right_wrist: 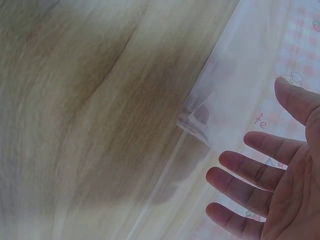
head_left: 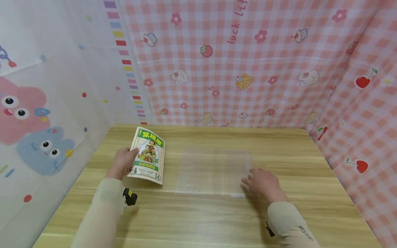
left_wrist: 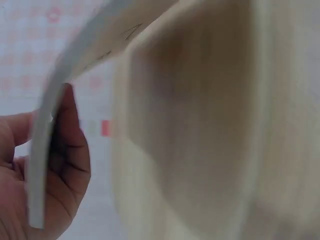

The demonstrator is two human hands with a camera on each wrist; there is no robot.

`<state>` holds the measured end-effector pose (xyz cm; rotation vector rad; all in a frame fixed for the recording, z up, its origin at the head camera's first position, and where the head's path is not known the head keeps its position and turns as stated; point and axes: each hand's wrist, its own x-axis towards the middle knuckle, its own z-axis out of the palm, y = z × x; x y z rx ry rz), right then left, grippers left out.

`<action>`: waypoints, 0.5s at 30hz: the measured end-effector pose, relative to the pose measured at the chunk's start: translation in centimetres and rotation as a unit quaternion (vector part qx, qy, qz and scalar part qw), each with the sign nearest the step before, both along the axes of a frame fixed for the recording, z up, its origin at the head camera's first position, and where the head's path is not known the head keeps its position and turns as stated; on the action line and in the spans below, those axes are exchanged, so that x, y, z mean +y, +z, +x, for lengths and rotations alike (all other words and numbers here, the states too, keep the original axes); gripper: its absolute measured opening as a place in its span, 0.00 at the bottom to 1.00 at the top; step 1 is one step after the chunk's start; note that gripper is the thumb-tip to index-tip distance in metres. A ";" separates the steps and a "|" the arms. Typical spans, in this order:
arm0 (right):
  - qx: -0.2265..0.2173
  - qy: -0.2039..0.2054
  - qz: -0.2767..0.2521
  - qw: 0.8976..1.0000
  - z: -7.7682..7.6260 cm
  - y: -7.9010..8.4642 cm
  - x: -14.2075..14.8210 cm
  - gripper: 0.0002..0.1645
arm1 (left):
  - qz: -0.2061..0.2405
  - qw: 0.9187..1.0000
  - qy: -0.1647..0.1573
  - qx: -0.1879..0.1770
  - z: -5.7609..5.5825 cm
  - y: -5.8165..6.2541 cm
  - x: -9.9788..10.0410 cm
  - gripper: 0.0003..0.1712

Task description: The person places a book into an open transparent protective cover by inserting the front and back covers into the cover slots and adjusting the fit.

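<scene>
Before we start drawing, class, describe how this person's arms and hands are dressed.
Both sleeves are long and cream; the left sleeve looks plain, while the right sleeve bears a small dark marking. A small black device with a yellow patch shows by the left cuff. Left hand and right hand are gloveless.

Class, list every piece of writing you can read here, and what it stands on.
"菜根谭": book cover, title.
"luck lif": pink checked cloth, cut off by the head view's top edge.
"fe": same cloth, right wrist view.
Too small or blurred: the cover's other lines; the marking on the right sleeve.
</scene>
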<state>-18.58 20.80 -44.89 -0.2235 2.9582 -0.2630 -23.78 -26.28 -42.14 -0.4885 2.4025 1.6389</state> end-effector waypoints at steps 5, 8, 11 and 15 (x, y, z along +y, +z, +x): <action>-0.003 -0.005 -0.002 1.000 0.0 0.1 0.2 0.35 | 0.071 0.996 0.039 0.048 -0.9 1.6 2.9 0.28; -0.004 -0.008 -0.006 1.000 0.1 0.1 0.5 0.35 | 0.123 0.989 0.041 0.065 -1.2 1.8 5.8 0.26; -0.006 -0.012 -0.012 1.000 0.1 0.2 0.8 0.36 | 0.167 0.983 0.021 0.069 -1.5 1.3 9.1 0.25; -0.005 -0.020 -0.021 1.000 0.3 0.4 1.3 0.36 | 0.208 0.976 -0.021 0.065 -1.5 -0.1 13.7 0.22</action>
